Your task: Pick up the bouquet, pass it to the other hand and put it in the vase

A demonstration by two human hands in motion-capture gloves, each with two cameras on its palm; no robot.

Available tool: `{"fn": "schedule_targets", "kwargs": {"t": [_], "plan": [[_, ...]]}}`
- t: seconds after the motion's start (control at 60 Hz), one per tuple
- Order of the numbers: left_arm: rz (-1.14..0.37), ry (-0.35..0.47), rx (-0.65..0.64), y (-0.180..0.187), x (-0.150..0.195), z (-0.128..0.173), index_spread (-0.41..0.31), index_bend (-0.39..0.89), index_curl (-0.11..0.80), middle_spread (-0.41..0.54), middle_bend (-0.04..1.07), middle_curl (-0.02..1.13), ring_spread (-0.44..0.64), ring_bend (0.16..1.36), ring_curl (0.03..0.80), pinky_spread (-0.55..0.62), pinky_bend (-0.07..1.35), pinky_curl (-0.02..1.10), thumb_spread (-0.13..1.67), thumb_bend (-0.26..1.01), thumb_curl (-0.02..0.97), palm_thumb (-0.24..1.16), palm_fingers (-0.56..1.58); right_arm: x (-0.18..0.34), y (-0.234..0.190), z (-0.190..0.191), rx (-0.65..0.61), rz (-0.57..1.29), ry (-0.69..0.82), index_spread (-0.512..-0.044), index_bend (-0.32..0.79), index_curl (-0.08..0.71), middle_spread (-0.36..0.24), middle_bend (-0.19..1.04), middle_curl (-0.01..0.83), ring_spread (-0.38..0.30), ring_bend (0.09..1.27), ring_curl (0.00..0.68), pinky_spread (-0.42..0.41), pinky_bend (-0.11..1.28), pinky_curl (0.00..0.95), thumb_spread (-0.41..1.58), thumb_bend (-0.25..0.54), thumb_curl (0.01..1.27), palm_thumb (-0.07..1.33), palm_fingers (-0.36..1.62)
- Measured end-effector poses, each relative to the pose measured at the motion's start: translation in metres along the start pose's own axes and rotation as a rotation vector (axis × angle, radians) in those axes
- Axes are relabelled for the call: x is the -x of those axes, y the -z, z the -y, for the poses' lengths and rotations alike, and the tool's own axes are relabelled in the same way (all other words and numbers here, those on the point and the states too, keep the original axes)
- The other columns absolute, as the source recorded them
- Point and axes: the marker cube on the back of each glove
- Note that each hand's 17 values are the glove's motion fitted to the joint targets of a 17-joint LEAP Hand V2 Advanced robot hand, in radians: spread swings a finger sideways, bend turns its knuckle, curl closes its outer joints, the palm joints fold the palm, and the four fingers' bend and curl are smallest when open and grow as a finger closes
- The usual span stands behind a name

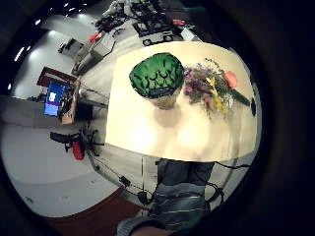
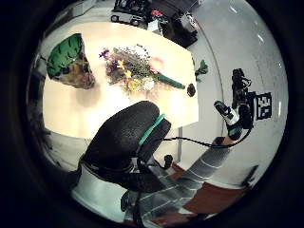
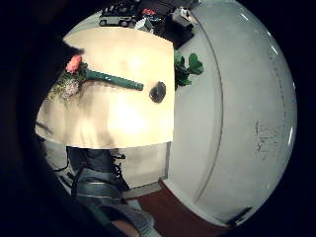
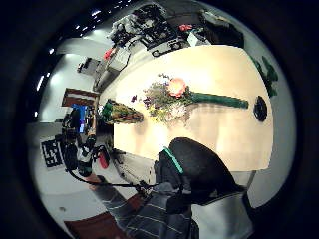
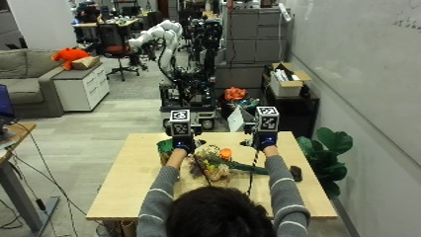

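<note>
Table (image 5: 131,182) – pale wood, matt, smooth; vase (image 1: 158,78) – glossy green scales, rough woven base.

No text, brand or number can be read in any view. The faint marks on the whiteboard (image 5: 368,74) at the right are too small to read.

Tabletop (image 5: 131,190): pale wood, rectangular.
Vase (image 5: 164,147): green, standing left of the bouquet.
Bouquet (image 5: 220,165): lying flat, green-wrapped stem pointing right.
Small black object (image 5: 295,173): near right edge.
</note>
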Motion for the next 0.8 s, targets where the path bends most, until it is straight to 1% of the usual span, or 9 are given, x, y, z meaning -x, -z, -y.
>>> {"fn": "schedule_targets", "kwargs": {"t": [0.05, 0.1, 0.167, 0.233, 0.35, 0.517, 0.567, 0.667, 0.8], "plan": [[0.004, 0.009, 0.007, -0.003, 0.002, 0.003, -0.001, 0.14, 0.062, 0.13, 0.18, 0.07, 0.17, 0.43, 0.103, 0.2, 0.35, 0.1, 0.5, 0.04, 0.066, 0.12, 0.32, 0.0, 0.0, -0.003, 0.005, -0.002, 0.004, -0.256, 0.05, 0.005, -0.045, 0.18, 0.05, 0.039, 0.33, 0.072, 0.152, 0.47, 0.129, 0.52, 0.181, 0.09, 0.34, 0.06], [0.007, 0.016, 0.014, -0.006, 0.005, 0.003, -0.001, 0.15, 0.09, 0.16, 0.18, 0.1, 0.21, 0.46, 0.138, 0.25, 0.37, 0.14, 0.63, 0.03, 0.092, 0.12, 0.29, 0.001, 0.0, -0.005, 0.006, -0.002, 0.006, -0.312, 0.07, 0.016, -0.055, 0.19, 0.078, 0.049, 0.37, 0.1, 0.186, 0.5, 0.168, 0.66, 0.167, 0.11, 0.36, 0.03], [-0.004, 0.016, 0.014, -0.007, 0.007, 0.004, -0.001, 0.15, 0.12, 0.185, 0.18, 0.13, 0.25, 0.48, 0.164, 0.29, 0.38, 0.17, 0.74, 0.01, 0.124, 0.13, 0.27, 0.0, -0.002, -0.003, 0.007, 0.0, 0.013, -0.358, 0.09, 0.03, -0.064, 0.2, 0.113, 0.06, 0.4, 0.125, 0.214, 0.53, 0.202, 0.79, 0.141, 0.14, 0.38, 0.0], [-0.007, 0.021, 0.011, -0.006, 0.009, 0.001, -0.001, 0.15, 0.146, 0.2, 0.19, 0.15, 0.28, 0.5, 0.18, 0.31, 0.39, 0.2, 0.81, -0.01, 0.152, 0.14, 0.25, -0.002, 0.001, -0.003, 0.003, -0.019, 0.007, -0.385, 0.1, 0.043, -0.069, 0.21, 0.141, 0.067, 0.42, 0.142, 0.231, 0.55, 0.224, 0.87, 0.113, 0.16, 0.39, -0.02], [-0.019, 0.019, 0.009, 0.001, 0.008, -0.012, -0.001, 0.15, 0.183, 0.217, 0.19, 0.19, 0.3, 0.51, 0.2, 0.33, 0.4, 0.23, 0.88, -0.02, 0.19, 0.13, 0.23, -0.002, 0.011, -0.008, -0.005, -0.02, 0.004, -0.407, 0.11, 0.068, -0.074, 0.21, 0.182, 0.074, 0.43, 0.165, 0.246, 0.56, 0.252, 0.94, 0.064, 0.19, 0.42, -0.04], [-0.036, 0.003, 0.007, -0.01, 0.006, -0.01, -0.001, 0.15, 0.222, 0.221, 0.19, 0.23, 0.31, 0.52, 0.217, 0.34, 0.39, 0.25, 0.92, -0.03, 0.23, 0.12, 0.22, -0.007, 0.014, -0.002, -0.002, -0.029, 0.018, -0.417, 0.12, 0.097, -0.074, 0.21, 0.226, 0.075, 0.45, 0.191, 0.254, 0.55, 0.276, 0.99, 0.002, 0.23, 0.44, -0.04], [-0.049, -0.02, 0.009, -0.01, 0.003, -0.013, 0.003, 0.15, 0.231, 0.221, 0.19, 0.24, 0.31, 0.52, 0.221, 0.34, 0.39, 0.26, 0.92, -0.03, 0.239, 0.12, 0.22, -0.011, 0.015, 0.002, -0.003, -0.027, 0.014, -0.418, 0.12, 0.103, -0.073, 0.2, 0.236, 0.075, 0.45, 0.197, 0.255, 0.54, 0.282, 1.0, -0.012, 0.24, 0.45, -0.04], [-0.091, -0.079, -0.041, -0.021, -0.005, 0.0, 0.002, 0.16, 0.253, 0.21, 0.2, 0.26, 0.3, 0.52, 0.227, 0.34, 0.37, 0.27, 0.94, -0.03, 0.253, 0.12, 0.25, -0.023, 0.011, 0.015, 0.017, -0.013, -0.001, -0.419, 0.11, 0.113, -0.073, 0.2, 0.253, 0.074, 0.45, 0.207, 0.256, 0.54, 0.293, 1.0, -0.024, 0.25, 0.45, -0.05], [-0.1, -0.135, -0.046, -0.026, -0.023, 0.003, -0.006, 0.16, 0.279, 0.182, 0.2, 0.29, 0.28, 0.5, 0.233, 0.32, 0.35, 0.28, 0.96, -0.02, 0.27, 0.14, 0.29, -0.041, 0.005, 0.031, 0.027, 0.005, -0.024, -0.42, 0.11, 0.124, -0.076, 0.2, 0.269, 0.074, 0.44, 0.218, 0.258, 0.53, 0.304, 0.99, -0.028, 0.26, 0.44, -0.05]]}}
